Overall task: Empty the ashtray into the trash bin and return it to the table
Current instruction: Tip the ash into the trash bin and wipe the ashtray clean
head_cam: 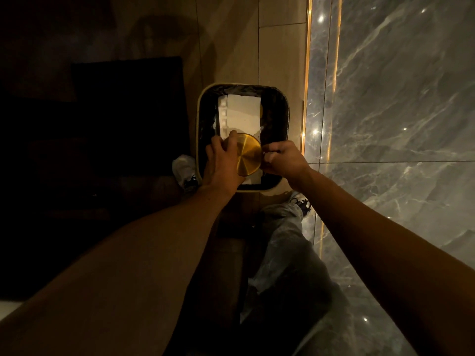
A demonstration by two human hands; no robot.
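Head camera view shows the round shiny gold metal ashtray (248, 154) in the middle of the frame, turned bottom-up right over the open trash bin. Its smooth gold bottom faces the camera, so what is inside cannot be seen. It looks hard and stiff, not too heavy, and slippery, so holding it by the rim on both sides seems best. The left hand (223, 160) is wrapped around its left edge, gripping it. The right hand (284, 159) is curled tight at the right edge and seems to pinch the rim there. Under the ashtray, the white rounded trash bin with a black bag (199, 119) holds a flat white paper piece (243, 111). Below the bin are two white shoes (183, 170). The tan floor (231, 47) fills the top middle, and a grey marble wall (398, 98) is on the right.
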